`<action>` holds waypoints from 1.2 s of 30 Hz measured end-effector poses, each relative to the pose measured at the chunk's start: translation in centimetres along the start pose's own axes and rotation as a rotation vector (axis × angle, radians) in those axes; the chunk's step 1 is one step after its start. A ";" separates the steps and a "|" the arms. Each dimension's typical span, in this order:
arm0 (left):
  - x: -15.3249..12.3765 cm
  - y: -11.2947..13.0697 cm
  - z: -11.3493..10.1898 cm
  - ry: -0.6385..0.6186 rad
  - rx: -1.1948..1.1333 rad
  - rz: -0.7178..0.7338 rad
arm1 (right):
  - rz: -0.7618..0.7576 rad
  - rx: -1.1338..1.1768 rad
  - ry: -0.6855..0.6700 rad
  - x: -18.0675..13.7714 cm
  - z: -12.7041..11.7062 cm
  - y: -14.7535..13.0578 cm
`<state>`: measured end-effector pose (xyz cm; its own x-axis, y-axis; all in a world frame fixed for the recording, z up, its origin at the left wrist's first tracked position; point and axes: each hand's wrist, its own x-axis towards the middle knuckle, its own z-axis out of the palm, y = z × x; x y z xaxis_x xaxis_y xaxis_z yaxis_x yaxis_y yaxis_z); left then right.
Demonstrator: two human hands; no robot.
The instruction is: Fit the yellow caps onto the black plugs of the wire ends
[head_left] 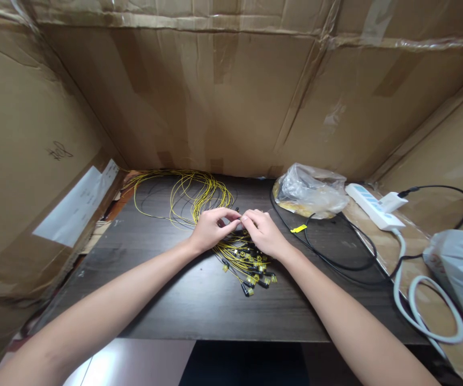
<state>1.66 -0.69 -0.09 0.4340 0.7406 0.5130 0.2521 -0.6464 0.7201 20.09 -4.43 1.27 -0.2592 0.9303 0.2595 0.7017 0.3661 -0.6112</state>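
The bundle of thin yellow cables with black and yellow connector ends [231, 236] lies on the dark wooden table [167, 289]. Its long axis runs from the loose coils at the far left towards the connectors nearer to the person, which point down and to the right. The left hand [211, 229] and the right hand [262, 231] meet above the bundle, and the fingers of both pinch something small and dark between them. What it is exactly is hard to see. The right hand hides part of the connectors. A black cable [336, 257] curves on the right.
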 end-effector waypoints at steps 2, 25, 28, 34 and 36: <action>0.0 0.1 0.0 0.004 0.009 0.005 | -0.006 -0.020 0.008 0.0 0.1 0.0; 0.0 0.2 0.0 0.012 -0.004 -0.032 | 0.013 0.098 0.011 0.1 -0.4 0.3; 0.0 0.3 0.0 0.016 0.001 -0.043 | 0.008 0.091 0.010 0.1 -0.2 0.2; 0.1 -0.1 -0.2 -0.012 -0.006 -0.003 | 0.015 0.095 0.018 0.0 -0.1 0.2; 0.1 0.0 -0.1 -0.003 -0.011 -0.006 | 0.013 0.099 0.018 0.0 -0.1 0.2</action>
<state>1.57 -0.61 0.02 0.4355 0.7437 0.5072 0.2454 -0.6402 0.7279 20.25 -4.38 1.24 -0.2378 0.9347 0.2641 0.6354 0.3553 -0.6856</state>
